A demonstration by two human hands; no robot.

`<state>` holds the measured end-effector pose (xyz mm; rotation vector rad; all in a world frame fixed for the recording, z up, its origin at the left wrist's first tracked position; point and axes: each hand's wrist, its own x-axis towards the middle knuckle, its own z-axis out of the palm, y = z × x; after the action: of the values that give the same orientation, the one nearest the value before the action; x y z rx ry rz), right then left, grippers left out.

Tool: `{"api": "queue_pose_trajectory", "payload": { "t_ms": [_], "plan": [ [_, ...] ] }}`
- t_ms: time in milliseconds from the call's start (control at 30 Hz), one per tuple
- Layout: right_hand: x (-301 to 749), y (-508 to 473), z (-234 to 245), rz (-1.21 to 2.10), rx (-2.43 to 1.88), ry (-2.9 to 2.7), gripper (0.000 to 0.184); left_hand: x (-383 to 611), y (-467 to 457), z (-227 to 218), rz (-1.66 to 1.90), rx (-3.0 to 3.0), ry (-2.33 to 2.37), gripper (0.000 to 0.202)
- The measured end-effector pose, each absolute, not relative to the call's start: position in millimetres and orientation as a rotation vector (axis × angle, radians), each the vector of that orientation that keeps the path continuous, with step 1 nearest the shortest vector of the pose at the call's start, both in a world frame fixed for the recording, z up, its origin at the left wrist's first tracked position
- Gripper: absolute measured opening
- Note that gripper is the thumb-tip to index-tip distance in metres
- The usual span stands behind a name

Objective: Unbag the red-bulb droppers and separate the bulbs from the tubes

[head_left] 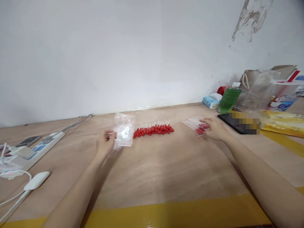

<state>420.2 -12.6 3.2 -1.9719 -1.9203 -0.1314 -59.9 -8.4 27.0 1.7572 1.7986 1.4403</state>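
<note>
While the head view shows the red-tipped sticks (154, 129) in a row, tips toward the wearer, perhaps for easy picking, the left hand (108, 139) is just left of them, fingers curled closed, thumb and fingers pinching the edge of a clear bag (124, 129), in which no contents show; right of the row, the right hand (212, 128) has fingers partly bent over a second bag (193, 123) with red pieces inside, though whether it grips or merely steadies this I cannot tell

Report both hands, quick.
Left hand: curled at the edge of the clear bag; grip cannot be told.
Right hand: on the bag with red contents; grip cannot be told.
</note>
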Motion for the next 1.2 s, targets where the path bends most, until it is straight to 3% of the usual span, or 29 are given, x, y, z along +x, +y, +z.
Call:
{"api": "queue_pose_trajectory", "payload": {
  "t_ms": [133, 300, 600, 700, 833, 1067, 1200],
  "plan": [
    [445.7, -19.7, 7.3, -0.086, -2.161, -2.021, 0.058, -104.5, 2.6, 20.1, 1.1, 1.675, 2.332, 0.035],
    [451.5, -23.2, 12.9, -0.131, -2.261, -2.04, 0.029, -106.2, -1.7, 17.2, 0.877, 1.686, 2.477, 0.038],
    [445.7, -27.5, 24.7, -0.356, -2.116, -1.991, 0.02, -74.5, -17.0, 29.6, 0.965, 1.985, 2.783, 0.039],
    [452.2, -28.0, 25.7, -0.146, -2.154, -1.968, 0.02, -70.6, -18.7, 28.8, 0.928, 2.031, 2.754, 0.041],
    [463.5, -27.0, 22.6, 0.39, -2.052, -1.786, 0.02, -67.3, -21.2, 29.9, 0.973, 2.05, 2.684, 0.04],
    [405.0, -39.5, 47.3, 0.262, -1.244, -1.419, 0.025, -40.5, -28.1, 27.6, 1.298, 2.278, 2.302, 0.027],
    [342.2, -58.5, 55.7, 0.354, -1.151, -1.346, 0.031, 1.0, -46.1, 26.1, 1.417, 2.442, 1.594, 0.024]
  ]
}}
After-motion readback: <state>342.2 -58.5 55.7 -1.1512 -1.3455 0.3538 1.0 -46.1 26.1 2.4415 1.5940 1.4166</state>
